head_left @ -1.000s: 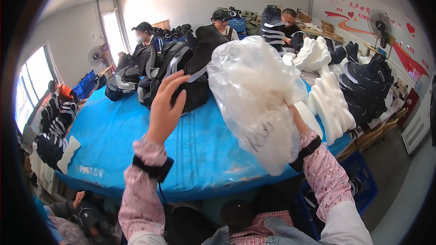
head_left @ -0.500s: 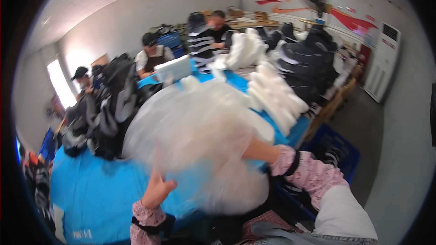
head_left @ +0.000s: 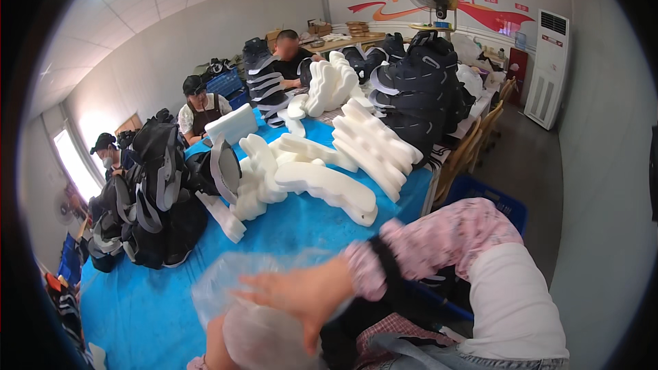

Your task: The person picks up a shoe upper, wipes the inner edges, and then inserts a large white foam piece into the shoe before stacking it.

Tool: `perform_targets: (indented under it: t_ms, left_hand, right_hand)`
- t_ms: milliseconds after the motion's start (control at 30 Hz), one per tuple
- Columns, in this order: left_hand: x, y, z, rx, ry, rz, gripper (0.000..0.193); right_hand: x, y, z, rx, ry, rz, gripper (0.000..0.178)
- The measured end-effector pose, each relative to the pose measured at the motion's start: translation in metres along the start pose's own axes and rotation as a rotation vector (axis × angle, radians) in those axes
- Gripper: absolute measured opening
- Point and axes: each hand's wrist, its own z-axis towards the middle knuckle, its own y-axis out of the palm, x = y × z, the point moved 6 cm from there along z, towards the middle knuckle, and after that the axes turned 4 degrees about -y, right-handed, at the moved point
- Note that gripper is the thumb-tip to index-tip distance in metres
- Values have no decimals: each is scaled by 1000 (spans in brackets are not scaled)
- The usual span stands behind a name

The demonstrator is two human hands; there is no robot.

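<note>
A clear plastic bag [head_left: 223,277] lies bunched low over the near part of the blue-covered table. My right hand [head_left: 295,294] reaches across it from the right, blurred, with fingers stretched out and thumb apart. Below that palm sits a pale rounded bulge [head_left: 264,336], which may be part of the bag or something inside it. My left hand [head_left: 215,342] is at the bag's lower left side; its fingers are hidden behind the bulge. White wavy foam pieces [head_left: 325,188] lie on the table just beyond the bag.
Black-and-grey bag-like pieces [head_left: 154,192] are heaped at left; more black ones [head_left: 418,89] are stacked at far right. Foam slabs [head_left: 377,147] lean in a row. Several people sit across the table. A blue crate [head_left: 490,202] stands at right below the table edge.
The plastic bag was spread large and billowing over the table; now it is gathered small and low near me. Both hands came down, the right one crossing leftward. The view has tilted up.
</note>
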Motion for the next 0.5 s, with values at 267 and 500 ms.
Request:
perform_targets:
  t_ms: [267, 500]
  left_hand:
    - [-61, -55, -134, 261, -521, -1029, 50]
    - [-85, -91, -284, 920, -872, -1026, 50]
  right_hand:
    - [-15, 101, 25, -312, -36, 767, 46]
    - [116, -324, -186, 972, 499, 670, 51]
